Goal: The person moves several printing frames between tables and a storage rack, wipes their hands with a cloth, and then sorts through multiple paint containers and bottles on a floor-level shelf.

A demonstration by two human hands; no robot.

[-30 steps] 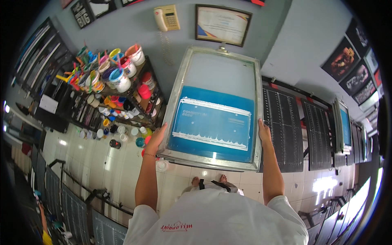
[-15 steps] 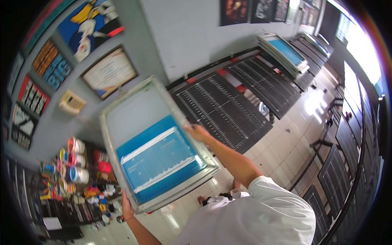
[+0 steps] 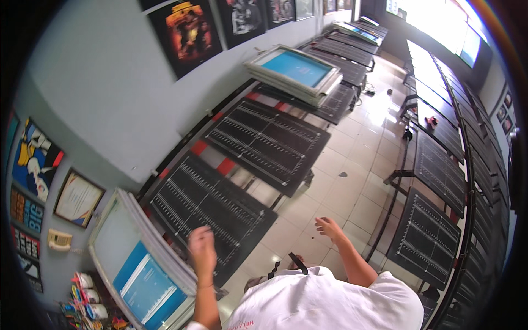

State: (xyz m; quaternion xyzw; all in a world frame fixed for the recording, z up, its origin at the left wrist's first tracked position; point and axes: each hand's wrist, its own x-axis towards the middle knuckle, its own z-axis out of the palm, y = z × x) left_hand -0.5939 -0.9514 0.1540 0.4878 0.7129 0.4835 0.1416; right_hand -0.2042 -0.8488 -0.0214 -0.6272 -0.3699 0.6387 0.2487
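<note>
A silkscreen frame [image 3: 126, 220] with a pale mesh and a blue stencil area stands tilted at the lower left, by the end of the row of boards. Both hands are off it. My left hand [image 3: 202, 250], slightly blurred, hovers over the nearest black board [image 3: 192, 192], just right of the frame; its fingers are loosely bent and nothing shows in them. Above the tiled floor, my right hand [image 3: 330, 228] is held out with fingers slightly curled and apart, empty. Farther along the row, a stack of similar frames [image 3: 297, 69] lies on a board, a blue stencil on top.
Another black marked board [image 3: 267, 140] follows in the left row. A second row of boards [image 3: 426, 236] on dark metal supports runs along the right. A tiled aisle [image 3: 352, 148] lies between them. Paint tubs [image 3: 91, 297] cluster at the lower left, below a wall telephone [image 3: 59, 240].
Both hands have let go of the silkscreen frame, which now stands at the lower left. My view has swung right along the rows.
</note>
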